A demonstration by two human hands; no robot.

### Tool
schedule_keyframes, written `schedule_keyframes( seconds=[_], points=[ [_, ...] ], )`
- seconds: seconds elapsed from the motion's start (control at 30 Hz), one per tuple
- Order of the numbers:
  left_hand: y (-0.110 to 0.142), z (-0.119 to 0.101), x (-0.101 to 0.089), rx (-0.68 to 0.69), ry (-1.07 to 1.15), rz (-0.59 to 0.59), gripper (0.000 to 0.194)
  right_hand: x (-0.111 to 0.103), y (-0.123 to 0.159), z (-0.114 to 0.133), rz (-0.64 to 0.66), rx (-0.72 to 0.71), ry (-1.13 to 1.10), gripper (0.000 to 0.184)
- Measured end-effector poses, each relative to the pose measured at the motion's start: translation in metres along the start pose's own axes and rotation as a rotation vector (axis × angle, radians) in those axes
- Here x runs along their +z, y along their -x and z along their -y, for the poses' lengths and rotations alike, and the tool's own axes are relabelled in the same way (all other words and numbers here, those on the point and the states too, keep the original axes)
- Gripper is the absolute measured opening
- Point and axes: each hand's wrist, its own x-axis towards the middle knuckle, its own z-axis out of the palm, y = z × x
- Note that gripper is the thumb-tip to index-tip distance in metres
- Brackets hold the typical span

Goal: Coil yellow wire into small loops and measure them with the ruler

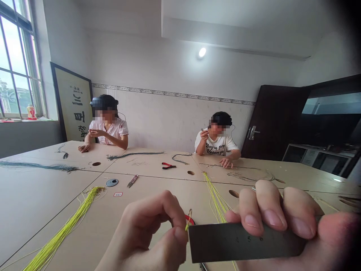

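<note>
My left hand [152,233] is low in the middle, thumb and forefinger pinched on a short yellow wire [188,220] whose bare end sticks up. My right hand [284,222] is closed around a steel ruler [242,242], held flat with its left end touching the wire. Something red [191,219] shows just behind the wire. A bundle of yellow wires [216,197] lies on the table [34,203] behind my hands.
Another long yellow wire bundle [64,229] runs along the left. Red pliers [168,165], small snips [132,181], a grey cable cap [112,183] and dark wire bundles [132,154] lie further back. Two people sit at the far edge, hands raised to small parts.
</note>
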Motion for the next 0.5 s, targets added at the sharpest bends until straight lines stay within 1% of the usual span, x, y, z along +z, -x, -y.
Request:
schedule_keyframes(
  seconds=[0.17, 0.3, 0.4, 0.5],
  points=[
    [-0.0002, -0.0015, 0.0, 0.011, -0.007, -0.012, 0.017, -0.0003, 0.0003, 0.0001, -0.002, 0.006, 0.006, 0.033],
    [-0.0019, -0.0031, 0.0028, -0.004, -0.012, -0.037, 0.017, -0.0002, 0.003, 0.0009, -0.027, -0.008, 0.008, 0.033],
    [-0.0027, -0.0022, 0.0029, -0.023, -0.01, -0.036, 0.016, 0.0025, 0.0012, 0.0008, -0.062, -0.036, 0.021, 0.034],
    [-0.0018, 0.0004, -0.0006, 0.002, 0.015, -0.057, 0.019, 0.0018, -0.0069, -0.002, -0.137, -0.095, 0.082, 0.038]
  ],
)
